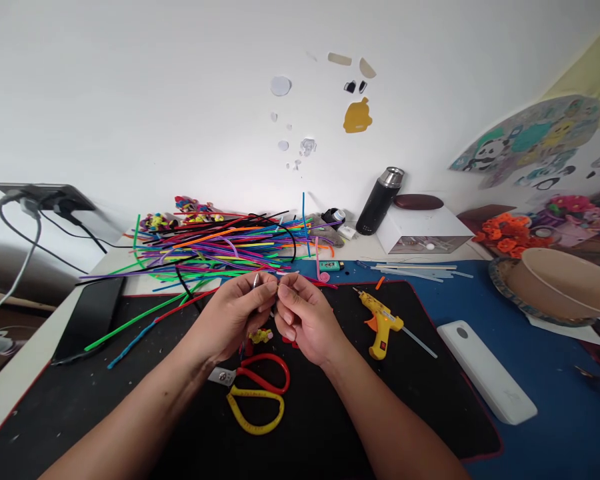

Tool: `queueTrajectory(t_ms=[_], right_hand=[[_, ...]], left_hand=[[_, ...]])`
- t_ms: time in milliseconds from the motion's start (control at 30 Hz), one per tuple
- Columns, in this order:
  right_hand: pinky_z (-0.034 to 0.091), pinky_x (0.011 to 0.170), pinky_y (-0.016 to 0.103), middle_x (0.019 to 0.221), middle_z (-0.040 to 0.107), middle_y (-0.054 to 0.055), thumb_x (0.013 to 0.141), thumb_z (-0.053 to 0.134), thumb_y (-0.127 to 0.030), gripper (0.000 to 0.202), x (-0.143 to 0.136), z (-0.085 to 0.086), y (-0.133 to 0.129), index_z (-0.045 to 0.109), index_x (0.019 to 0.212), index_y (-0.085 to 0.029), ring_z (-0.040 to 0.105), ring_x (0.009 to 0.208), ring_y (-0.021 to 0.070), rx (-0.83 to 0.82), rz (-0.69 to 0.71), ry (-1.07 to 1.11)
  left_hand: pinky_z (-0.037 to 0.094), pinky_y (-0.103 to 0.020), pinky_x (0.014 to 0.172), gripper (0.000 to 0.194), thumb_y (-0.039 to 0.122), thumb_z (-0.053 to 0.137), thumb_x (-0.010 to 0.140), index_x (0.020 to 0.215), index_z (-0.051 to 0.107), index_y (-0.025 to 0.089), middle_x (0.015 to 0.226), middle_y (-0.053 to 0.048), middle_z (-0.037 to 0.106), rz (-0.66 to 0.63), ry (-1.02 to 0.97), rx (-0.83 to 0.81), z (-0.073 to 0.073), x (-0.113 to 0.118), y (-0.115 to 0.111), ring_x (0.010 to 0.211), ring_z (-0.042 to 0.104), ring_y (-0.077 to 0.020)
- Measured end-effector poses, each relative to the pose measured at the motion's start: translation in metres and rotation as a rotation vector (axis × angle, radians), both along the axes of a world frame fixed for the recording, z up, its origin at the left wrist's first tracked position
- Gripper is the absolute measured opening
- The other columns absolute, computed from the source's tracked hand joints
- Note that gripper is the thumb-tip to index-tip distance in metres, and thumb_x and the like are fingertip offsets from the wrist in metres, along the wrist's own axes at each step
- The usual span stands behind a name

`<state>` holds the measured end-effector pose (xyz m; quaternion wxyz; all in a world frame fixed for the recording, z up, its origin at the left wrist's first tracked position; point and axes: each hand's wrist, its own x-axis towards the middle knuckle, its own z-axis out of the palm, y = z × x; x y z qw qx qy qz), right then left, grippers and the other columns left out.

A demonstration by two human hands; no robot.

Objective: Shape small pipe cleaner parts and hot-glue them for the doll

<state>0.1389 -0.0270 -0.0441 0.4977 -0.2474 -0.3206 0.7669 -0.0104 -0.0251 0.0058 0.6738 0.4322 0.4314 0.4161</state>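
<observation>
We had the thumbs and fingers of our left hand [230,313] and right hand [310,317] drawn in until the tips met, probably so that both sides could steady something small; the left fingers grasped a slim silver-tipped tool [256,282], while whether the right fingertips pinched anything we could not tell. The tool sat between our left thumb and fingers, above the black mat [320,427], perhaps tucked there to spare putting it down. Its silver end pointed up and away from us towards the wall, its long axis close to upright in our view, leaning a little right; its lower part was mostly hidden by the hand. Just beneath our hands was a small yellow ornament [260,335], and nearer us the scissors [257,393] had their red and yellow handles to the right, the blades running left under our forearm. To the right lay the yellow glue gun [383,320], nozzle away from us, seemingly within easy reach, and beyond our hands the coloured pipe cleaners [220,250] were heaped lengthwise along the wall, perhaps to leave the mat free for working
</observation>
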Motion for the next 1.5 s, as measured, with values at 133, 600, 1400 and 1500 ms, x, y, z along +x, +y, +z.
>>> queueTrajectory(t_ms=[133,600,1400,1500], right_hand=[[0.028,0.040,0.020,0.055,0.052,-0.012,0.083,0.093,-0.054,0.048,-0.001,0.002,-0.001,0.056,0.092,-0.024,0.039,0.038,0.0056,-0.021,0.030,0.037],[0.029,0.042,0.021,0.059,0.053,-0.010,0.084,0.091,-0.058,0.051,-0.003,-0.002,-0.002,0.055,0.089,-0.023,0.044,0.042,0.0067,-0.046,0.083,0.044],[0.028,0.041,0.021,0.049,0.042,-0.013,0.088,0.081,-0.050,0.034,0.004,0.001,0.002,0.064,0.089,-0.021,0.040,0.037,0.0075,0.067,-0.203,-0.279],[0.028,0.040,0.021,0.048,0.041,-0.013,0.088,0.081,-0.050,0.034,0.004,0.003,0.002,0.064,0.088,-0.021,0.038,0.036,0.0072,0.061,-0.225,-0.294]], left_hand=[[0.020,-0.019,0.042,0.062,0.060,0.096,0.071,0.068,0.050,0.020,0.055,0.011,0.037,0.028,-0.044,-0.020,0.002,0.006,-0.003,0.043,0.026,-0.0024],[0.022,-0.020,0.045,0.054,0.062,0.092,0.075,0.080,0.061,0.019,0.055,0.009,0.047,0.023,0.053,0.037,-0.003,-0.002,-0.001,0.046,0.029,-0.0054],[0.031,-0.021,0.046,0.050,0.066,0.084,0.080,0.078,0.064,0.020,0.060,0.006,0.050,-0.020,0.310,0.156,-0.003,-0.014,0.008,0.050,0.040,-0.0096],[0.031,-0.022,0.046,0.048,0.064,0.086,0.079,0.078,0.067,0.020,0.060,0.006,0.051,-0.026,0.326,0.172,-0.001,-0.016,0.008,0.051,0.040,-0.0100]])
